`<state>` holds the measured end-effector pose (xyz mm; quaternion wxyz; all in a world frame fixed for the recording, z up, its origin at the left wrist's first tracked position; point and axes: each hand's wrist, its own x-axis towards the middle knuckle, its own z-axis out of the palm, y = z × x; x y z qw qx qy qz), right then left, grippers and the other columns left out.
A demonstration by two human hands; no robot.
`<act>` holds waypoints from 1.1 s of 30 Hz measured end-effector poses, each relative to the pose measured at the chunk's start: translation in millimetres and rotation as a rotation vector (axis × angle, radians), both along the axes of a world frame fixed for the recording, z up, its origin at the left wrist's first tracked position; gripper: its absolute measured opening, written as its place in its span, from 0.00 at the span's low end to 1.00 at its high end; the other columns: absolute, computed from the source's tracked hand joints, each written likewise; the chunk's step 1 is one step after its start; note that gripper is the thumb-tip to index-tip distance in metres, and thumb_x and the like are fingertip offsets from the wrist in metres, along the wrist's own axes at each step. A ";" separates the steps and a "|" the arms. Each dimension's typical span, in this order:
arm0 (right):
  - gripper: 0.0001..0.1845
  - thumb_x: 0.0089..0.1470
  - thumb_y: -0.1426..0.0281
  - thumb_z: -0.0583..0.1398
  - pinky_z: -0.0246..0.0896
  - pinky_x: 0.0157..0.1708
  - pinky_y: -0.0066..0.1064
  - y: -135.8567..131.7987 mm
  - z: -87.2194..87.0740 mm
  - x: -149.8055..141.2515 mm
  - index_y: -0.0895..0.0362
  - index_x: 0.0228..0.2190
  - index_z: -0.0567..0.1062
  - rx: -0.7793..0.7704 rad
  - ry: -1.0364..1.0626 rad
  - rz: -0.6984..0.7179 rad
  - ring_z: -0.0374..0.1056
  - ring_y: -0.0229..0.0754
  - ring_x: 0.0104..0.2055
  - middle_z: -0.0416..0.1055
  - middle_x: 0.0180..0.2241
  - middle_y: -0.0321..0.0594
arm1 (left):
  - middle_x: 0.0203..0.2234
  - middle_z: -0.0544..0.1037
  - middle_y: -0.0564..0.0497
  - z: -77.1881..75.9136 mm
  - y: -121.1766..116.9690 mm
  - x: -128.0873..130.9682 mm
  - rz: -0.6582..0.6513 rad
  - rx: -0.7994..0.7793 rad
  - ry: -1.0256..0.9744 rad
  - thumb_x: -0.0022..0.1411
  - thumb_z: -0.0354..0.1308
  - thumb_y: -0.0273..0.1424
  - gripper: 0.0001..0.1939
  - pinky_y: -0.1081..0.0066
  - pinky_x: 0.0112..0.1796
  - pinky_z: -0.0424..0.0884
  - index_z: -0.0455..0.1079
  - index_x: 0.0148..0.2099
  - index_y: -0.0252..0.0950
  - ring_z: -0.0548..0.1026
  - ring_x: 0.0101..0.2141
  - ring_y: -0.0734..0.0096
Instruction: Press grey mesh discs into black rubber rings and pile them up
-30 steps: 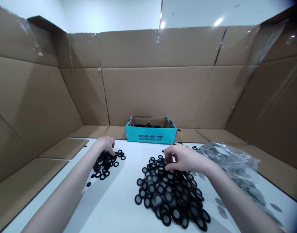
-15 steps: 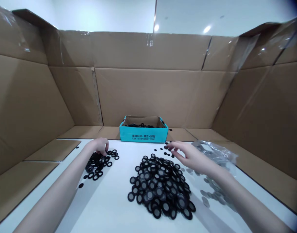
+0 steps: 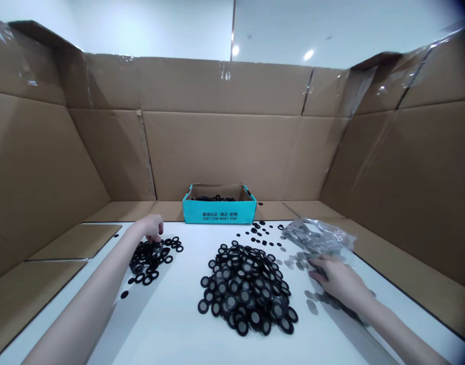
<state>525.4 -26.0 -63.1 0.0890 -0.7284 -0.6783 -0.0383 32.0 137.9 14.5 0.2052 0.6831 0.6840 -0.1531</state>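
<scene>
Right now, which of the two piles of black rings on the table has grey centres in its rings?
The larger middle pile: its black rings have grey centres, whereas the rings in the smaller pile beside the left hand have open holes.

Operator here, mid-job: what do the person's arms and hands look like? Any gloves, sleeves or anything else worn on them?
The left hand and right hand are bare, with no gloves. The left forearm and right forearm are slim and bare as well. No sleeve, watch, band, cable or marking shows on either arm.
</scene>
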 end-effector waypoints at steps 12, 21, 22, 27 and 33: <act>0.16 0.54 0.67 0.55 0.59 0.42 0.41 13.2 -8.1 -13.4 0.53 0.39 0.81 0.118 0.029 0.061 0.67 0.56 0.47 0.78 0.42 0.43 | 0.46 0.74 0.45 20.6 -15.1 10.9 -0.051 0.066 -0.049 0.67 0.56 0.34 0.15 0.60 0.42 0.75 0.67 0.53 0.32 0.75 0.42 0.64; 0.13 0.49 0.63 0.58 0.62 0.33 0.35 14.5 -8.1 -5.2 0.54 0.34 0.79 0.182 0.190 -0.040 0.72 0.52 0.37 0.79 0.32 0.43 | 0.32 0.77 0.50 30.1 -22.7 23.5 -0.197 0.197 -0.247 0.63 0.60 0.31 0.08 0.68 0.35 0.75 0.72 0.42 0.30 0.76 0.31 0.71; 0.13 0.49 0.62 0.57 0.61 0.31 0.34 14.3 -7.4 -4.1 0.54 0.32 0.78 0.182 0.209 -0.047 0.72 0.50 0.36 0.79 0.31 0.41 | 0.29 0.78 0.51 30.5 -23.5 26.2 -0.214 0.212 -0.278 0.60 0.61 0.28 0.07 0.70 0.34 0.74 0.73 0.39 0.30 0.76 0.29 0.71; 0.13 0.51 0.60 0.54 0.58 0.27 0.33 12.3 -2.1 -3.6 0.53 0.26 0.75 0.193 0.258 -0.066 0.71 0.48 0.30 0.77 0.27 0.39 | 0.23 0.78 0.51 29.8 -27.5 37.0 -0.284 0.252 -0.399 0.49 0.59 0.25 0.04 0.75 0.27 0.69 0.74 0.31 0.32 0.76 0.24 0.70; 0.16 0.50 0.56 0.53 0.59 0.34 0.38 13.5 11.2 -8.9 0.53 0.25 0.73 0.271 0.279 -0.076 0.70 0.53 0.37 0.76 0.31 0.44 | 0.25 0.78 0.50 27.9 -31.7 46.3 -0.337 0.258 -0.468 0.48 0.57 0.31 0.07 0.75 0.26 0.70 0.71 0.29 0.33 0.77 0.25 0.68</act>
